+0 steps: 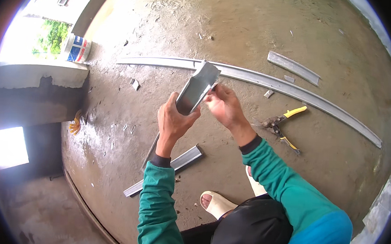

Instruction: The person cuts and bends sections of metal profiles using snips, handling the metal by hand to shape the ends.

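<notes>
My left hand (174,122) grips a grey galvanized metal channel (193,91), fingers wrapped round its lower part and thumb across the opening. The channel is tilted, with its upper end leaning right. At that end my right hand (227,107) is closed, its fingertips pinching the channel's right edge; a small dark spot shows at the fingertips, too small to name. Right of this hand, tin snips (276,123) with yellow handles lie spread on the floor. Below my left hand a thin metal edge runs down; whether it belongs to the held channel I cannot tell.
A long metal channel (296,91) crosses the wet concrete floor (343,55) beyond my hands. Shorter channel pieces lie at the far right (293,67) and near my left forearm (186,158). Small metal scraps are scattered about. A white bucket (78,48) stands at the far left.
</notes>
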Demonstrator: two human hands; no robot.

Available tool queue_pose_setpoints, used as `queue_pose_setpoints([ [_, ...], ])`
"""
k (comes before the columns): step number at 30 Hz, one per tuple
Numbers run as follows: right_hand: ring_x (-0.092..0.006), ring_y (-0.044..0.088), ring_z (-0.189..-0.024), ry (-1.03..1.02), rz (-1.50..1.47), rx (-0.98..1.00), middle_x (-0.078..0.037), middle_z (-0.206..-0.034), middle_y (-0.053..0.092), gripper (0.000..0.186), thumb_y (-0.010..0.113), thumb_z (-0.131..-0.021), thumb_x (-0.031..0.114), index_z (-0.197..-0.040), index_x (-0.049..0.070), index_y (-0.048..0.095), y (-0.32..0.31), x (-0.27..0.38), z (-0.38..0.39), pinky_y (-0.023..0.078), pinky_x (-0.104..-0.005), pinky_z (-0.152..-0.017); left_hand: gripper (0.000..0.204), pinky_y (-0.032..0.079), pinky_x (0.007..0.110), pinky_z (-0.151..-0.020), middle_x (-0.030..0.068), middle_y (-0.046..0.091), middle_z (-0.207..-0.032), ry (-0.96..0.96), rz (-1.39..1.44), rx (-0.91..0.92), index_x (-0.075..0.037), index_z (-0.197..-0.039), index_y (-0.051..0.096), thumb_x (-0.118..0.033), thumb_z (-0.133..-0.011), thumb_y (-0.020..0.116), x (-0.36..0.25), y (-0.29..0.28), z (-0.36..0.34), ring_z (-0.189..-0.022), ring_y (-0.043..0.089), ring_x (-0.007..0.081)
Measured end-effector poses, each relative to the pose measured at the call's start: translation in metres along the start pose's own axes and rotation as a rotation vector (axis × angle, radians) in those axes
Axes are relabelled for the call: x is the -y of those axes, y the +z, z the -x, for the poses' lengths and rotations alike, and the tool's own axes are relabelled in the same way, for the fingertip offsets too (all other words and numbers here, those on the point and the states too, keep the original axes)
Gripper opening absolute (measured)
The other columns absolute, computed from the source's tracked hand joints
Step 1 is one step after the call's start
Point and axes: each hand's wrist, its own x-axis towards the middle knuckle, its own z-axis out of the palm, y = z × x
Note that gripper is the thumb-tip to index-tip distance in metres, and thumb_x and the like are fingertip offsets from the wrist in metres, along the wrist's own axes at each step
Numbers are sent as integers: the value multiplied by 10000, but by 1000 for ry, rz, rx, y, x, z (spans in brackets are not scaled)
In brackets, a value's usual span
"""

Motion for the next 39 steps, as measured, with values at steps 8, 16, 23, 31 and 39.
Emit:
queue_pose_setpoints([
  [8, -108, 536, -846, -169, 382, -141, -11, -846, 658, 170, 635, -937, 180, -858, 38, 684, 29, 4, -6, 386, -296, -784, 381, 524, 404, -626, 179, 666, -724, -37, -6, -10, -14, -864, 584, -303, -692, 763, 4, -5, -14, -664, 677, 334],
  [16, -117, 529, -830, -73, 202, -151, -1, -797, 649, 165, 640, -928, 172, -818, 58, 686, 16, 3, -23, 394, -310, -748, 385, 525, 397, -630, 180, 667, -739, -84, 62, -11, -7, -868, 587, -294, -686, 768, 6, 2, -20, -668, 680, 321],
  [23, -119, 529, -756, -136, 683, -234, 1, -799, 656, 202, 684, -900, 237, -800, 62, 691, 32, 35, -7, 398, -339, -729, 383, 524, 393, -623, 179, 663, -734, 7, 31, -30, -5, -882, 592, -289, -690, 763, -3, 3, -22, -650, 669, 318],
  [31, -102, 528, -738, -205, 587, -318, 11, -765, 635, 145, 675, -894, 142, -784, 48, 677, 41, 18, -15, 409, -278, -681, 370, 532, 340, -685, 149, 695, -814, -73, -104, 64, 7, -991, 635, -246, -741, 739, 9, 7, -27, -730, 689, 229],
  [39, -121, 528, -779, -55, 129, -102, 25, -718, 621, 189, 651, -895, 151, -722, 76, 661, -3, 20, -37, 391, -335, -735, 416, 531, 352, -692, 157, 693, -818, -56, -8, 13, 16, -982, 638, -277, -711, 755, -6, 17, -33, -736, 690, 241],
])
